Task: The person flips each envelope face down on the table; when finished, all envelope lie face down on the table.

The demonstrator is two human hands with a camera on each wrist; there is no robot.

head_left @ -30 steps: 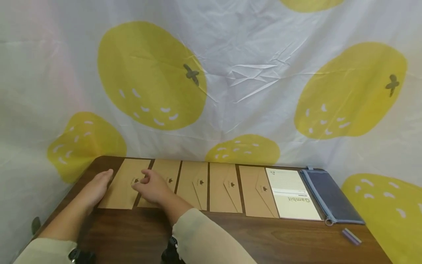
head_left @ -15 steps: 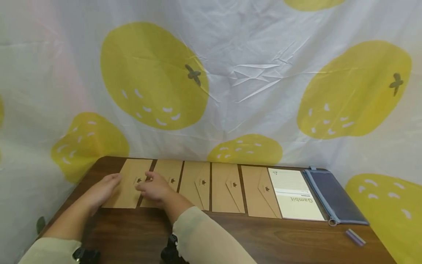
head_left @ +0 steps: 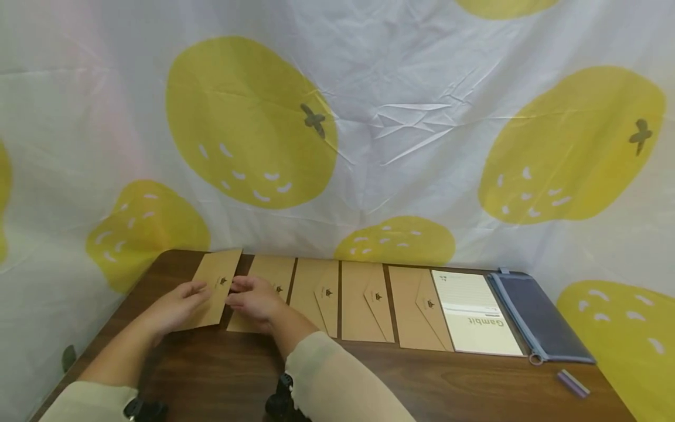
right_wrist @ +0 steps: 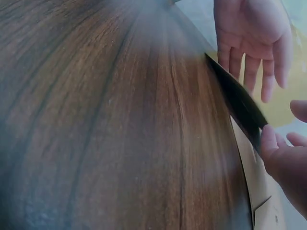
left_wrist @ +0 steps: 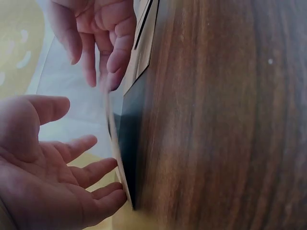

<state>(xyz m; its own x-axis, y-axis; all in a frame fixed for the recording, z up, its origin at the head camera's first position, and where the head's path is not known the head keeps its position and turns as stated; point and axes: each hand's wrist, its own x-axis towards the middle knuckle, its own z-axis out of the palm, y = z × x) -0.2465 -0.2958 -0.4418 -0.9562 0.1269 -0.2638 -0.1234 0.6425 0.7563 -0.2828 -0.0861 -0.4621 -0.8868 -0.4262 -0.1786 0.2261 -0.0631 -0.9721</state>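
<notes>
In the head view, the leftmost kraft envelope [head_left: 213,271] is tilted, its right side raised off the table. My left hand [head_left: 176,308] lies along its left side; the left wrist view shows those fingers [left_wrist: 98,170] spread and touching the envelope edge, thumb apart. My right hand [head_left: 258,302] is at the raised right edge. In the right wrist view, its fingertips [right_wrist: 267,136] touch that edge, and the thumb stands away from it. The envelope's underside [right_wrist: 235,96] looks dark there. Right of it lies a second kraft envelope [head_left: 269,269], partly hidden by my right hand.
Several more kraft envelopes [head_left: 364,302] lie in a row to the right. Beyond them are a white printed pad marked Gambit [head_left: 477,313], a dark blue zip pouch [head_left: 543,316] and a small purple-and-grey stick [head_left: 573,384]. A lemon-print curtain [head_left: 401,146] hangs behind the wooden table [head_left: 221,375].
My left hand has moved right over the leftmost envelope. My right hand has reached its right edge, and that side has risen from lying flat. The view has shifted slightly.
</notes>
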